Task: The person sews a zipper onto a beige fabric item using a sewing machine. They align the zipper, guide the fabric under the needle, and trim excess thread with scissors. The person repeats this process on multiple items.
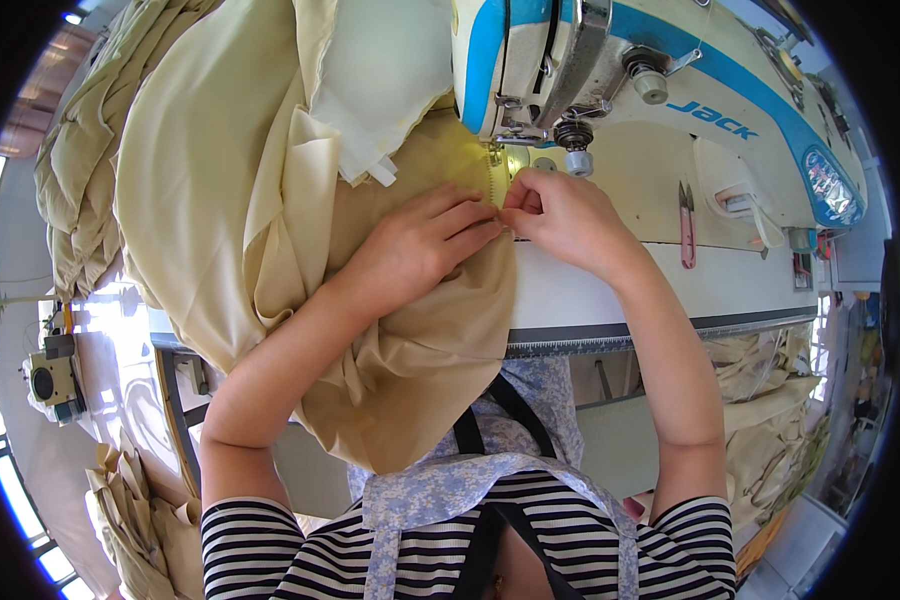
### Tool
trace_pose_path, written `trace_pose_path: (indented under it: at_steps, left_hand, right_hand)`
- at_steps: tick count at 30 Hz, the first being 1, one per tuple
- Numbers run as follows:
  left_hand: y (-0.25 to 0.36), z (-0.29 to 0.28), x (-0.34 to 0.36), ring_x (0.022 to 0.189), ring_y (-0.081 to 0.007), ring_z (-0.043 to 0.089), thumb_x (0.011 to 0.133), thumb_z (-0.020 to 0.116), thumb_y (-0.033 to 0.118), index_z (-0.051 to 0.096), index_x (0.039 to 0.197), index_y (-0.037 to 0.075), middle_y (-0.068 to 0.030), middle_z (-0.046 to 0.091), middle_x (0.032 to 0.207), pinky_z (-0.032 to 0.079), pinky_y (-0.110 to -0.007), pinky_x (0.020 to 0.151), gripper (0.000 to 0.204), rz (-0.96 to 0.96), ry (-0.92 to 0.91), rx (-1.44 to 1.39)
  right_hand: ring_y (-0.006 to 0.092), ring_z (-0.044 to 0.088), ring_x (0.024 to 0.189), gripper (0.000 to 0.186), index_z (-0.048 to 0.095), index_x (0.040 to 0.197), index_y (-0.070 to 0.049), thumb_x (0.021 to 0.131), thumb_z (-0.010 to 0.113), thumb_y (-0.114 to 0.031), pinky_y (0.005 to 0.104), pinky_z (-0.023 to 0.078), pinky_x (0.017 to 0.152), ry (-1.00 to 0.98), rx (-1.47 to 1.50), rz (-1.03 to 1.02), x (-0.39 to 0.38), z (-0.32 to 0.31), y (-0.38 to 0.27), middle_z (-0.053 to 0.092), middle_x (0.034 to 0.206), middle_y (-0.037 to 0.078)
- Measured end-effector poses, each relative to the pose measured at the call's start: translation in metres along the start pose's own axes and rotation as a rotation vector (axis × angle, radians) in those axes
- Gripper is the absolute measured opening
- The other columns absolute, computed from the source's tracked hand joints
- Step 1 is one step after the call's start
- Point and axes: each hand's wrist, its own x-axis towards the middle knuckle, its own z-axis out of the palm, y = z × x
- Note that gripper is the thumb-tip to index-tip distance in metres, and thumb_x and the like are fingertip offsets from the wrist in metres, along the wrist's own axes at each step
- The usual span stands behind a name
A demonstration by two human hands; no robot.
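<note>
Beige fabric [410,375] drapes over the sewing machine's bed and hangs down across my lap. My left hand [425,245] lies on it with fingers stretched out, the tips close to the fabric's right edge; its thumb is hidden. Just right of those fingertips, my right hand [567,215] is closed, thumb and forefinger pinching the edge of the fabric. A thin toothed strip [494,182], like zipper tape, runs from there up toward the lit needle area. The sewing machine [710,90], white with blue trim, stands directly beyond my hands.
Pink-handled thread snips [687,226] lie on the machine bed to the right. A ruler strip [570,345] edges the table front. White lining [380,85] lies over the fabric at upper left. More beige garments hang at far left [85,170] and are piled at right [770,430].
</note>
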Motion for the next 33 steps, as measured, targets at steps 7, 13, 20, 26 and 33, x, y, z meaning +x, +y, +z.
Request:
trace_pose_path:
  at_steps: [7, 13, 20, 26, 33]
  left_hand:
    - [0.002, -0.002, 0.002, 0.115, -0.0307, 0.063, 0.071, 0.069, 0.004, 0.070, 0.118, 0.007, -0.0071, 0.065, 0.121, 0.055, -0.040, 0.096, 0.047, -0.010, -0.023, 0.017]
    - [0.003, -0.003, 0.003, 0.113, -0.0275, 0.062, 0.073, 0.066, 0.007, 0.070, 0.109, 0.006, -0.0061, 0.064, 0.116, 0.056, -0.037, 0.090, 0.037, 0.002, 0.021, 0.017]
    - [-0.001, -0.003, 0.003, 0.112, -0.0327, 0.064, 0.069, 0.070, 0.002, 0.070, 0.113, 0.006, -0.0090, 0.066, 0.119, 0.056, -0.041, 0.092, 0.044, -0.008, 0.010, -0.019]
    - [-0.018, 0.002, 0.011, 0.108, -0.0326, 0.065, 0.071, 0.069, 0.002, 0.071, 0.112, 0.006, -0.0096, 0.067, 0.116, 0.055, -0.040, 0.090, 0.041, -0.031, 0.011, -0.049]
    - [-0.032, 0.009, 0.019, 0.102, -0.0272, 0.065, 0.073, 0.067, 0.005, 0.072, 0.106, 0.008, -0.0068, 0.066, 0.111, 0.055, -0.036, 0.084, 0.033, -0.020, 0.087, -0.038]
  right_hand:
    - [0.0240, 0.068, 0.082, 0.013, 0.070, 0.095, -0.006, 0.082, 0.070, -0.008, 0.0371, 0.051, 0.068, 0.409, -0.048, -0.299, -0.017, 0.016, 0.012, 0.072, 0.092, 0.006]
    - [0.0165, 0.063, 0.092, 0.018, 0.074, 0.095, -0.009, 0.078, 0.069, -0.006, 0.0330, 0.048, 0.079, 0.542, -0.279, -0.701, -0.033, 0.027, 0.028, 0.072, 0.105, -0.002]
    - [0.0148, 0.062, 0.089, 0.015, 0.074, 0.091, -0.010, 0.077, 0.068, -0.009, 0.0315, 0.046, 0.079, 0.558, -0.333, -0.721, -0.028, 0.029, 0.033, 0.072, 0.100, -0.004]
    - [0.0156, 0.061, 0.086, 0.012, 0.075, 0.087, -0.011, 0.077, 0.068, -0.008, 0.0326, 0.046, 0.078, 0.583, -0.381, -0.720, -0.009, 0.024, 0.035, 0.073, 0.097, -0.005]
    - [0.0185, 0.062, 0.082, 0.013, 0.077, 0.086, -0.012, 0.078, 0.069, -0.006, 0.0344, 0.046, 0.079, 0.592, -0.332, -0.695, 0.006, 0.020, 0.039, 0.075, 0.096, -0.004]
